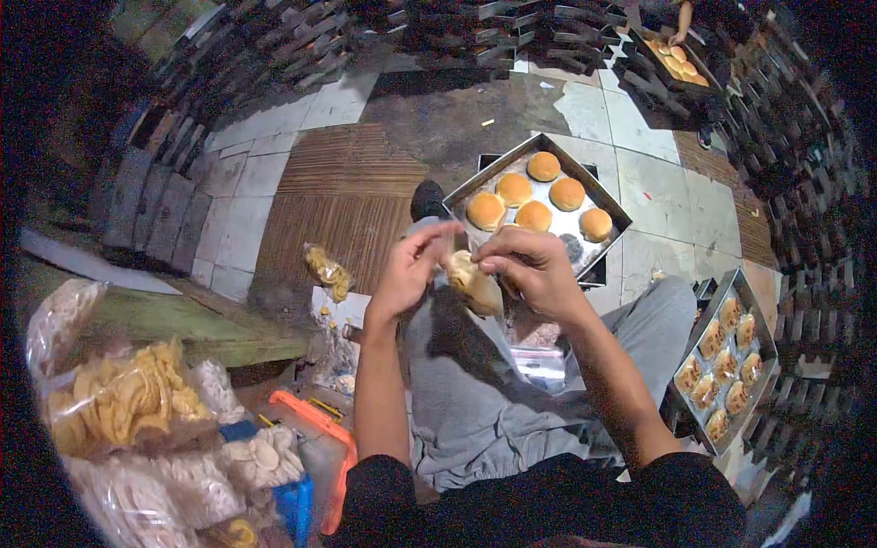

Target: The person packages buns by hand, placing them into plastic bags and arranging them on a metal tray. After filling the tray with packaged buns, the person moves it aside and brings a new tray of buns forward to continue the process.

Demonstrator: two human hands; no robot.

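The left hand (408, 269) pinches the mouth of a clear bag (477, 290) holding a bun (459, 269), above the lap, near the tray (475, 183) corner. The right hand (534, 269) grips the bag's other side; best keep the plastic taut without squashing the bread.

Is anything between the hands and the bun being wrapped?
Nothing visible: left hand and right hand both grip the round golden bun in clear plastic wrap directly, above the lap.

I log: pale tiled floor (274, 151), brown woven mat (343, 196), stacked dark trays (274, 50) along the walls, wooden bench (192, 324), dim light.
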